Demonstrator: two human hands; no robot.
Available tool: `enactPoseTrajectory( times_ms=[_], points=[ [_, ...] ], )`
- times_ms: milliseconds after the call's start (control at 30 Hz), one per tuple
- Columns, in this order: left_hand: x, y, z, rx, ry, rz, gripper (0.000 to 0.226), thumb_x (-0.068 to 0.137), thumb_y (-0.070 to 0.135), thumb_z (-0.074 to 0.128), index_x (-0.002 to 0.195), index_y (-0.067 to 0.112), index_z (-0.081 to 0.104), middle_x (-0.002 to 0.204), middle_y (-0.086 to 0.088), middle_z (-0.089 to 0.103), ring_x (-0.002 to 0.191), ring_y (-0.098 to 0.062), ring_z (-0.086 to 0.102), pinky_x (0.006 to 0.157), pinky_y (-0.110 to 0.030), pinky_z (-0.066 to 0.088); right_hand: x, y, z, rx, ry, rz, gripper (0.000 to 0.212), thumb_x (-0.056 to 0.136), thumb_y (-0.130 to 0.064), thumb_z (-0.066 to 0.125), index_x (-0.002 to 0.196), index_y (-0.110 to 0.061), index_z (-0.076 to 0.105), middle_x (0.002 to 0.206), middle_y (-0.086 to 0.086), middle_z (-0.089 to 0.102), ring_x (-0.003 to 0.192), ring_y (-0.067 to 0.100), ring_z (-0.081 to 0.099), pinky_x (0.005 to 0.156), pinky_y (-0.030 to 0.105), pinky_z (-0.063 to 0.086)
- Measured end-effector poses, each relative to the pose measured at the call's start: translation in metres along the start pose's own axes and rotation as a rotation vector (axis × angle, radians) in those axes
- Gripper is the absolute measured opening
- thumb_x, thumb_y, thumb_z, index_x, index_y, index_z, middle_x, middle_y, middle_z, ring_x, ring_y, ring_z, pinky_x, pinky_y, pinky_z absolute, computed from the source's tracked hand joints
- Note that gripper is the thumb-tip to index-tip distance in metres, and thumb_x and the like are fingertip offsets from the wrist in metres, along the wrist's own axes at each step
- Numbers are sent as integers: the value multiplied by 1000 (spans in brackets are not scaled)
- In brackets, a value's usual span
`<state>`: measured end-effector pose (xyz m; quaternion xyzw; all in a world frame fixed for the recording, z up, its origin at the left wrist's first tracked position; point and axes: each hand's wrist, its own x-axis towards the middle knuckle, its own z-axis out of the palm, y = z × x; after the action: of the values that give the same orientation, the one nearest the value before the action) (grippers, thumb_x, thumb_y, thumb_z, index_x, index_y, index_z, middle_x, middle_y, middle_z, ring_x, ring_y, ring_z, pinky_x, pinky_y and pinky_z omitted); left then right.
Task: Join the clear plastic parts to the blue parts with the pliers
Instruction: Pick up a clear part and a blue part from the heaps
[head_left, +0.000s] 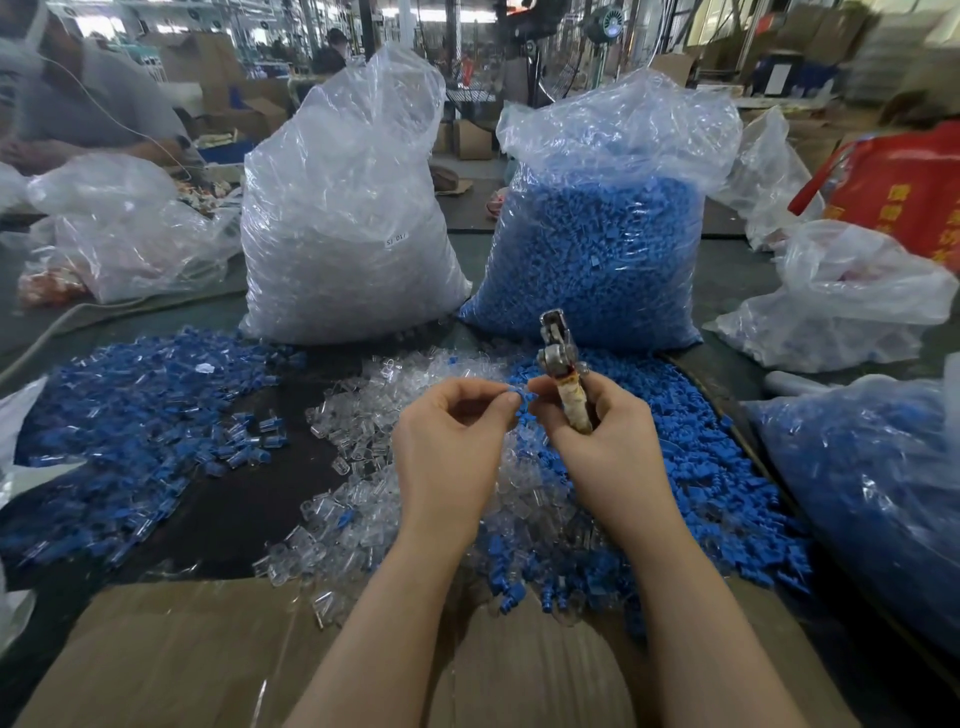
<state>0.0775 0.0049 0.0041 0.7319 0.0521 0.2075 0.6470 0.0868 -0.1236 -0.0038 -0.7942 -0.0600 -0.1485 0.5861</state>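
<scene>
Here, a small blue moulded plastic part (521, 399) is pinched between the thumb and forefinger of the left hand (451, 435), with the fingertips of the right hand (597, 431) touching it from the other side. The right hand is also closed around the tape-wrapped handle of the steel pliers (558, 358), which are held upright with the jaws pointing away from the body. Whether a clear part is already seated on the blue one cannot be told. Beneath the hands lie a loose heap of clear plastic sleeves (374, 457) and a heap of blue parts (701, 467) on the dark table (228, 509). The parts are judged light, stiff and somewhat slippery; each is best held by its sides, leaving the joint free for the pliers.
</scene>
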Motion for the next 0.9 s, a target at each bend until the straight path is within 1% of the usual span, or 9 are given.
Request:
enactPoseTrajectory(
  times_ms=[100, 167, 233, 300, 367, 500, 667, 833, 900],
  points=[
    [3, 0, -3, -161, -22, -80, 13, 83, 4, 75, 81, 16, 71, 73, 0, 74, 69, -11, 73, 65, -19, 56, 2, 1, -8, -51, -70, 34, 17, 90, -16, 69, 91, -33, 70, 84, -17, 71, 75, 12, 66, 65, 29, 54],
    [4, 0, -5, -215, -32, -75, 13, 84, 1, 73, 83, 13, 71, 73, -1, 74, 68, -10, 73, 64, -16, 54, 1, 2, -12, -80, -125, 61, 16, 89, -16, 69, 93, -31, 70, 85, -16, 71, 79, 6, 67, 71, 27, 57],
    [5, 0, -6, -241, -38, -56, 14, 84, 0, 73, 83, 14, 70, 74, 0, 75, 69, -11, 72, 65, -16, 54, 0, 2, -14, -112, -177, 77, 13, 89, -15, 68, 93, -28, 70, 85, -10, 71, 80, 12, 67, 76, 37, 58],
    [5, 0, -6, -255, -47, -32, 14, 85, 0, 72, 84, 14, 70, 75, 1, 75, 71, -12, 72, 67, -17, 55, -1, 0, -14, -134, -230, 73, 10, 88, -15, 67, 93, -24, 68, 85, -1, 71, 83, 23, 66, 79, 48, 56],
    [4, 0, -6, -264, -55, -4, 16, 85, -1, 71, 83, 15, 70, 74, 3, 74, 70, -9, 72, 67, -16, 54, -2, -1, -13, -149, -261, 63, 10, 88, -15, 67, 94, -23, 67, 86, 1, 70, 84, 25, 65, 80, 51, 55],
    [4, 1, -6, -279, -68, 45, 18, 85, -4, 70, 82, 14, 70, 72, 6, 73, 67, -2, 69, 66, -14, 53, -2, -1, -12, -183, -287, 45, 14, 87, -13, 65, 94, -25, 67, 87, -3, 69, 83, 20, 65, 79, 48, 55],
    [4, 1, -8, -312, -95, 62, 17, 85, -5, 69, 83, 12, 69, 73, 5, 73, 69, -4, 69, 67, -14, 54, -2, -1, -12, -207, -311, 22, 16, 88, -11, 63, 93, -26, 65, 85, -4, 67, 78, 19, 62, 73, 44, 55],
    [4, 0, -8, -311, -104, 64, 17, 86, -4, 68, 83, 13, 69, 74, 4, 74, 71, -5, 70, 68, -16, 54, -3, 2, -11, -249, -299, 0, 23, 84, -5, 58, 85, -28, 63, 73, -8, 61, 59, 5, 51, 55, 29, 42],
    [4, 1, -8, -315, -108, 65, 17, 86, -4, 68, 83, 13, 69, 74, 4, 74, 71, -6, 70, 67, -15, 54, -3, 3, -10, -261, -283, -6, 24, 83, -4, 58, 83, -28, 62, 66, -10, 57, 54, 4, 47, 53, 27, 38]
  ],
)
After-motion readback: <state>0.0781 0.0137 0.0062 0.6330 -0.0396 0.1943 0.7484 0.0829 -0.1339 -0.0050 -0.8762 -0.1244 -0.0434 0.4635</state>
